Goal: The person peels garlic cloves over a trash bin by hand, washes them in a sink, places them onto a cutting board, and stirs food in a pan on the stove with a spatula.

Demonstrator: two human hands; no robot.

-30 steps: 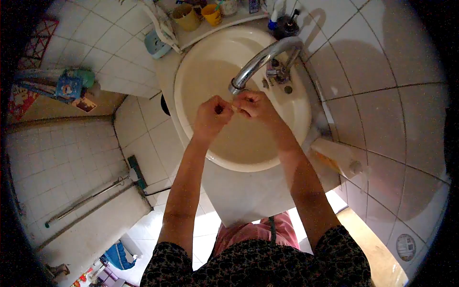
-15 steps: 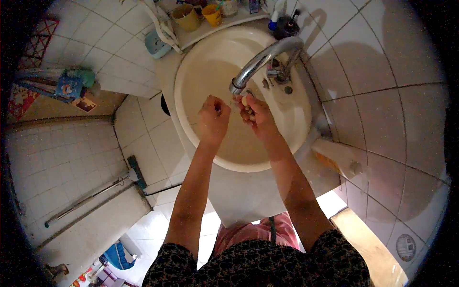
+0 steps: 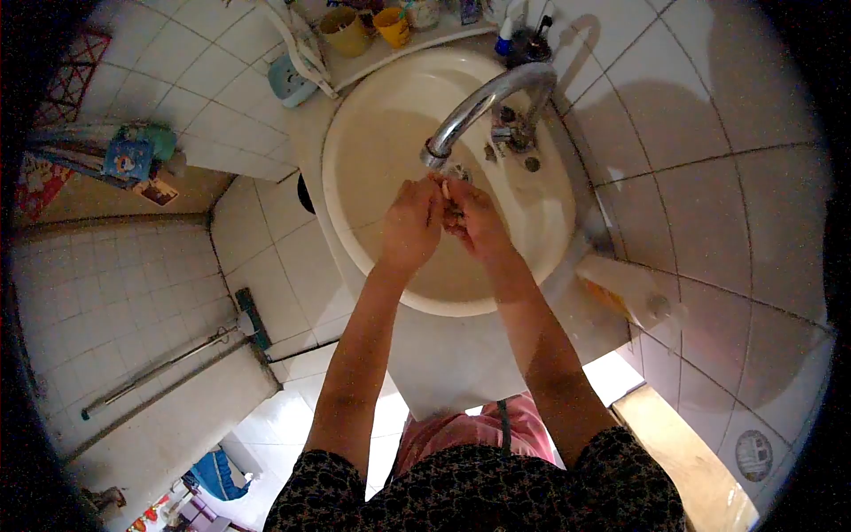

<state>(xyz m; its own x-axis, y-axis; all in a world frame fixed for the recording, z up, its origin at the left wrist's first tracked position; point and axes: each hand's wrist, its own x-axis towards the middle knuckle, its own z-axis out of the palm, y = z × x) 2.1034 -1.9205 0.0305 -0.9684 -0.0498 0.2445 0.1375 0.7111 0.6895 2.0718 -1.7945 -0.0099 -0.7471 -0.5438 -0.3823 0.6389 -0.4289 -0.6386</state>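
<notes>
My left hand (image 3: 413, 227) and my right hand (image 3: 476, 218) are together over the cream basin (image 3: 355, 142), just below the mouth of the chrome faucet (image 3: 472, 108). The fingers of both hands are curled and their tips meet. Something small and pale shows at the right fingertips, too small to name. What my left fingers hold, if anything, is hidden. The faucet handle (image 3: 514, 133) stands at the basin's right rim.
Behind the basin, a shelf bears a yellow cup (image 3: 392, 27) and a tan cup (image 3: 344, 32). A blue soap dish (image 3: 291, 82) sits at back left. A dark holder (image 3: 530, 49) stands near the faucet base. Tiled wall (image 3: 709, 204) rises at right.
My hands were apart half a second ago and now touch. The left moved right and the right stayed near the spout. The view has shifted slightly.
</notes>
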